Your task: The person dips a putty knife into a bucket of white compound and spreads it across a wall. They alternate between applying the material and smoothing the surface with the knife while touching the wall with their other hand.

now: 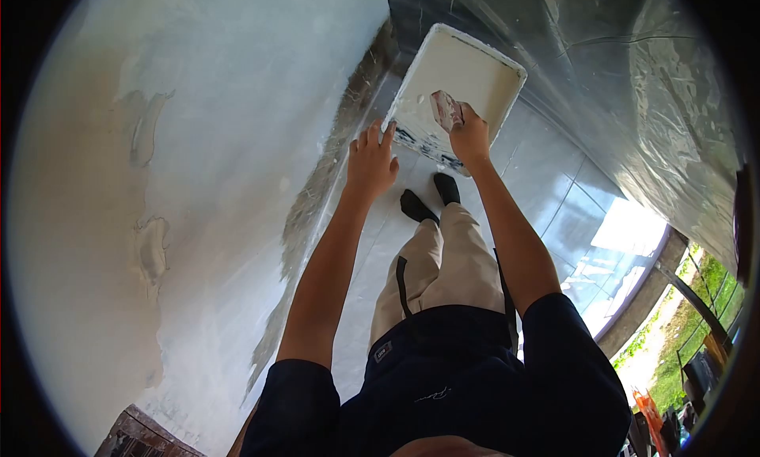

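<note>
A white rectangular paint tray [507, 64] with a cream-white liquid in it lies near my feet, its near end streaked with dark marks. My right hand [472, 136] is closed round the handle of a paintbrush [446, 109], whose broad, paint-smeared, reddish-white head overlaps the tray in this view. On the tray's left, my left hand [370, 160] has its fingers apart, with the index fingertip right at the rim. Nothing shows in that hand.
To the left rises a wall [229, 140] with white and beige patches and a rough, bare lower strip. Clear plastic sheeting [673, 101] hangs at the right. Grey tiles cover the floor [538, 152]. Grass [701, 299] shows through an opening at the lower right.
</note>
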Available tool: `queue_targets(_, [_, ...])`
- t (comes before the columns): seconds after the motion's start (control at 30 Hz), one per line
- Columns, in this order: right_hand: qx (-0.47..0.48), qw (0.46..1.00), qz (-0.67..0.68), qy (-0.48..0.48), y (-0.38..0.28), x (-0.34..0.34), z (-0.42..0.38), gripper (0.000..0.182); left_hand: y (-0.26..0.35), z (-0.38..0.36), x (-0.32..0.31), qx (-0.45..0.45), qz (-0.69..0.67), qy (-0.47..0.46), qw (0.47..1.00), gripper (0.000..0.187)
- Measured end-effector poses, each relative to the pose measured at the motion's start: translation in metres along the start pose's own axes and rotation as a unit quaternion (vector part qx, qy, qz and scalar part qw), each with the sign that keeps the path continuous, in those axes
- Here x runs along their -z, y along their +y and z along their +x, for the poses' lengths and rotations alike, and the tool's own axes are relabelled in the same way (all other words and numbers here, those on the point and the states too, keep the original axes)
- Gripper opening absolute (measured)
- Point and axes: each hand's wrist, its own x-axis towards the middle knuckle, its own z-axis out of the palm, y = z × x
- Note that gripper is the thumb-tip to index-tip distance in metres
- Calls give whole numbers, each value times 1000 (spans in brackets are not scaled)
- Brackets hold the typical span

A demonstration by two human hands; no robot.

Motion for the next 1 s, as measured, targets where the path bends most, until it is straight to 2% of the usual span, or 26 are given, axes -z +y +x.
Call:
queue_targets(0.13, [12,996,-56,-71,30,-22,-20,40,-2,-2,-37,48,-50,-29,997,73])
queue_targets(0.2, [16,994,-59,-86,42,-36,-30,40,-3,-2,-59,116,-123,-42,985,70])
queue_targets(0.23, [23,993,-60,-99,47,-43,-36,41,-5,-2,-70,119,-126,-47,984,70])
queue_targets(0.3, [21,990,-89,-111,51,-54,-50,38,-9,-2,-90,204,-245,-98,943,69])
queue_targets(0.33, [26,987,-117,-111,51,-58,-56,37,-18,-2,-111,206,-247,-101,941,69])
queue_targets(0.4, [29,976,-171,-129,57,-72,-61,33,-34,-4,-150,229,-430,-111,866,67])
queue_targets(0.43, [27,976,-172,-133,64,-81,-66,33,-39,-5,-159,231,-431,-113,865,67])
queue_targets(0.5, [153,965,-207,-54,75,-98,-75,33,-46,-6,-172,264,-564,-131,772,80])
queue_targets(0.53, [153,965,-207,-56,76,-104,-77,33,-39,-1,-159,266,-564,-132,771,80])
queue_targets(0.6, [190,949,-249,-46,76,-116,-86,32,-23,4,-136,352,-628,-115,684,90])
queue_targets(0.73, [193,933,-300,-57,81,-138,-95,28,-33,22,-135,386,-654,-110,642,97])
queue_targets(0.8, [191,929,-312,-56,83,-145,-95,28,-37,25,-135,373,-714,-109,582,102])
queue_targets(0.93, [180,925,-320,-94,76,-142,-96,26,-34,33,-128,334,-760,-125,544,105])
queue_targets(1.0, [183,910,-357,-105,70,-142,-101,26,-34,38,-131,349,-786,-115,498,107])
